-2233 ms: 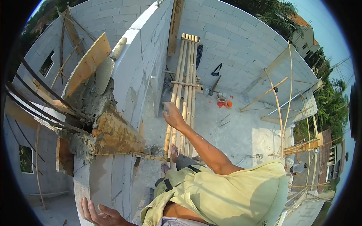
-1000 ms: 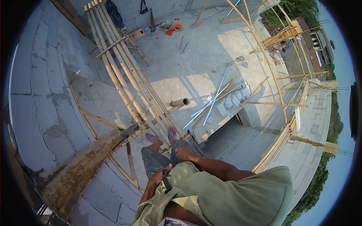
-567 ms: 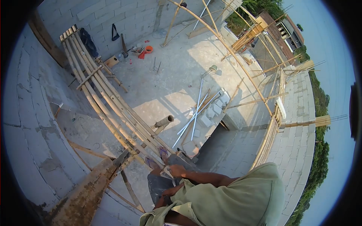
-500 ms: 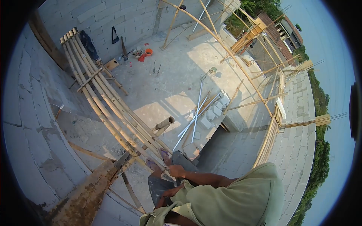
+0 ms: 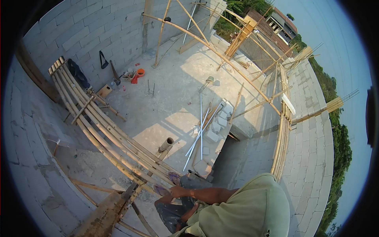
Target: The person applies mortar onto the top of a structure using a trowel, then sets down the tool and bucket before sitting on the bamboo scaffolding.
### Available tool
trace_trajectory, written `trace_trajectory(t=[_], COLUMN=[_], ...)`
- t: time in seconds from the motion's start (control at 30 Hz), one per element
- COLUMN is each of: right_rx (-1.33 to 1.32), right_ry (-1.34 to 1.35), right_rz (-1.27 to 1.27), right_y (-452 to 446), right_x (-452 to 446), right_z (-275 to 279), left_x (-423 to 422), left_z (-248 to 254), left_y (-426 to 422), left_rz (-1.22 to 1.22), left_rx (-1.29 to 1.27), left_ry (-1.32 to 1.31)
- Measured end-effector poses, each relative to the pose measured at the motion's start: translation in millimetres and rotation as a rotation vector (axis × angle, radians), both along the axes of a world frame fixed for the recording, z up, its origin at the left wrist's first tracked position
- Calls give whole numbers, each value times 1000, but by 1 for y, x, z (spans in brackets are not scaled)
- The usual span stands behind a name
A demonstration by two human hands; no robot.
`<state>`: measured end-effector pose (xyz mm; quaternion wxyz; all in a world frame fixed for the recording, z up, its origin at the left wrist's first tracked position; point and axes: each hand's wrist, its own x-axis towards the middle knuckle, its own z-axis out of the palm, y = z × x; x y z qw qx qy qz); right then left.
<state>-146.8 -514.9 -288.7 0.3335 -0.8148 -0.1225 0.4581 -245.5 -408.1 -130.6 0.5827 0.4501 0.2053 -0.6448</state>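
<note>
My right hand (image 5: 179, 192) is closed, its fingers curled beside my knee and just above the bamboo platform (image 5: 114, 136); what it holds, if anything, is hidden. My left hand (image 5: 189, 213) lies low by my dark trousers (image 5: 172, 213), its fingers mostly hidden in shade. Both of my feet, in purple-strapped sandals (image 5: 160, 190), rest on the bamboo poles. A stained wooden board (image 5: 98, 217) juts up at the lower left, beside the platform's near end.
Below on the floor are white pipes (image 5: 201, 130), pale blocks (image 5: 216, 126) and an orange bucket (image 5: 140, 72). An upright pipe (image 5: 166, 144) stands beside the platform. A dark floor opening (image 5: 227, 154) lies at its right. Bamboo scaffolding (image 5: 237, 71) crosses the upper right; block walls (image 5: 312, 158) surround.
The mortar-covered formwork and trowel have left view as the view swung right and down. Both hands came in from apart to my legs. Since half a second ago, my right hand has shifted slightly lower left.
</note>
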Motion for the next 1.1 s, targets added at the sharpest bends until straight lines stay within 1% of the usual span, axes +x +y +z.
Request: trace_trajectory(t=[0.1, 0.17, 0.27, 0.4, 0.47, 0.5, 0.57, 0.6, 0.67, 0.73, 0.8, 0.83, 0.9, 0.93, 1.0, 1.03, 1.07, 1.1], right_rx=[-40, -3, 76, 155, 158, 166, 49, 63, -54, 11, 251, 258, 385, 395, 218, 225, 128, 29], right_ry=[-46, 37, -8, -95, -235, -233, -317, -328, -226, -299, -698, -712, -880, -893, -823, -846, -700, -551], right_rz=[-1, 69, 41, 36, 118, 142, 220, 233, 750, 797, 649, 651, 572, 581, 720, 738, 776, 818], right_y=[9, 23, 49, 85, 99, 106, 127, 140, 163, 190, 200, 204, 206, 203, 190, 184, 177, 169], right_x=[22, 41, 72, 110, 124, 126, 128, 135, 150, 155, 148, 151, 156, 157, 160, 162, 163, 160], right_z=[-31, -59, -85, -164, -204, -225, -268, -272, -242, -233, -241, -241, -238, -237, -233, -226, -217, -212], left_x=[2, 1, 1, 4, 4, 3, 1, -1, -3, -6, -10, -10, -12, -11, -12, -11, -10, -9], left_z=[-22, -42, -80, -146, -182, -198, -235, -254, -294, -333, -373, -394, -432, -450, -484, -503, -522, -538], left_y=[-12, -16, -21, -24, -24, -23, -20, -19, -18, -15, -11, -9, -6, -3, 2, 4, 7, 8], left_rz=[-57, -91, -125, -171, -177, -179, -177, -182, -190, -210, -233, -253, -275, -288, -320, -359, -399, -490], left_rx=[43, 71, 109, 145, 162, 168, 189, 199, 216, 229, 249, 267, 300, 317, 363, 395, 430, 486], left_ry=[-13, -20, -35, -87, -106, -114, -137, -150, -178, -211, -253, -292, -353, -389, -485, -556, -626, -741])
